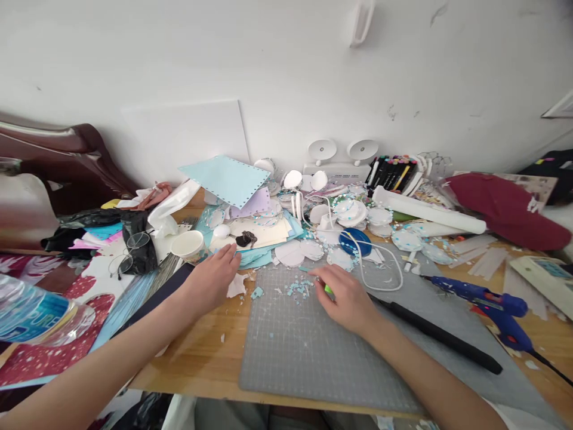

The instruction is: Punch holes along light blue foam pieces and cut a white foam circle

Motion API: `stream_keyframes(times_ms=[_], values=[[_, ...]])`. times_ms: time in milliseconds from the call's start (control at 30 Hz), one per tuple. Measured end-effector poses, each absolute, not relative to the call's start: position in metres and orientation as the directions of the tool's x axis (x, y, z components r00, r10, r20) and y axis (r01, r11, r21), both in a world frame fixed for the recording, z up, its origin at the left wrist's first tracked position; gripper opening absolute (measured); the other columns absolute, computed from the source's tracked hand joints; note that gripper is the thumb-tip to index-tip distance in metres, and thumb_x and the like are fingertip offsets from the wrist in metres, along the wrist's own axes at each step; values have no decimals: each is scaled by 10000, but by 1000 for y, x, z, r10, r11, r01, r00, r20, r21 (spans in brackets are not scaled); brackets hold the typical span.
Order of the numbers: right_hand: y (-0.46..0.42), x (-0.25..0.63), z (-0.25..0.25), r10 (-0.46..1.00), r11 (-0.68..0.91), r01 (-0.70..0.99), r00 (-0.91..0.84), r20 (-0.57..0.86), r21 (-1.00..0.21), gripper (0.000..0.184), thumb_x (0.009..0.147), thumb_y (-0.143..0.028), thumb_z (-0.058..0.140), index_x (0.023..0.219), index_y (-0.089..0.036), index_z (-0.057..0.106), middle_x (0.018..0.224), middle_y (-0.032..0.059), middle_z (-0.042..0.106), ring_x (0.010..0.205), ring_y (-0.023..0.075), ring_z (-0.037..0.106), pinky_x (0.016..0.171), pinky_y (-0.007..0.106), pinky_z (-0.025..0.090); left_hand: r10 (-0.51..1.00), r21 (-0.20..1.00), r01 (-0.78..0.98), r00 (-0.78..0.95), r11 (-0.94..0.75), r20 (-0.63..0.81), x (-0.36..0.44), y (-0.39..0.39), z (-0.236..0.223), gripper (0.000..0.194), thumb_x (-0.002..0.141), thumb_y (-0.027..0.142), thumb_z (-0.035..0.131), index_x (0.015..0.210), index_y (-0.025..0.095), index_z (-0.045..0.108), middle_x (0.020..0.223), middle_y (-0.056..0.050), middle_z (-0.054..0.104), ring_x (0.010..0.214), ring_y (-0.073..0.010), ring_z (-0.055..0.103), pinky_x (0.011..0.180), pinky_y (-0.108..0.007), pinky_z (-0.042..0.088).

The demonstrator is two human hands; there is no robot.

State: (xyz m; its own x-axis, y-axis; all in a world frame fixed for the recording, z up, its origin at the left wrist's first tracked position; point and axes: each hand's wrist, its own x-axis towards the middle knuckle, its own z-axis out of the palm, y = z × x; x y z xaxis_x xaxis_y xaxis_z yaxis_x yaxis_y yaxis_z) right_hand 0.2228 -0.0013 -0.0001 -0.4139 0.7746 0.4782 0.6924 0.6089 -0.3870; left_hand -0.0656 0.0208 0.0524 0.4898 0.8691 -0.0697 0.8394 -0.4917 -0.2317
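Observation:
My left hand (pixel 217 276) lies with fingers stretched out at the front edge of a stack of cream and light blue paper (pixel 262 258). A white paper cup (pixel 188 245) stands just beside it. My right hand (pixel 344 297) is closed over the grey cutting mat (pixel 304 352), around a slim tool with a bright green part (pixel 329 291); most of the tool is hidden by the fingers. Small light blue paper scraps (pixel 298 288) lie on the mat left of that hand. A long black stick-like tool (pixel 441 334) rests on the mat, its thin end near my right wrist.
A blue glue gun (pixel 487 304) lies at the right, near a maroon cap (pixel 505 206). White paper discs (pixel 349 209), a looped white cable (pixel 400 266) and markers (pixel 394 173) crowd the back. A water bottle (pixel 40 313) and glasses (pixel 134 248) are at the left.

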Motion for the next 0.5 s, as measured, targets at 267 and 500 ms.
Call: stream_keyframes(times_ms=[267,500], values=[[1,222,-2,777,609,695,-427,462,-382,199,877,-125,427,986,-195,579,856,70,632,812,215,577,713,354,463,932,-137,923,350,-360,-92,-81,42,42,325,776,-6,388,972,112,618,968,-188,684,972,-311,644,740,-395,542],[2,222,-5,787,603,695,-437,435,-392,190,885,-129,427,997,-188,569,858,67,623,822,211,570,732,353,463,836,50,842,540,-538,-100,-90,72,45,349,929,339,371,1169,151,540,1142,-135,616,1109,-251,558,964,-363,422]])
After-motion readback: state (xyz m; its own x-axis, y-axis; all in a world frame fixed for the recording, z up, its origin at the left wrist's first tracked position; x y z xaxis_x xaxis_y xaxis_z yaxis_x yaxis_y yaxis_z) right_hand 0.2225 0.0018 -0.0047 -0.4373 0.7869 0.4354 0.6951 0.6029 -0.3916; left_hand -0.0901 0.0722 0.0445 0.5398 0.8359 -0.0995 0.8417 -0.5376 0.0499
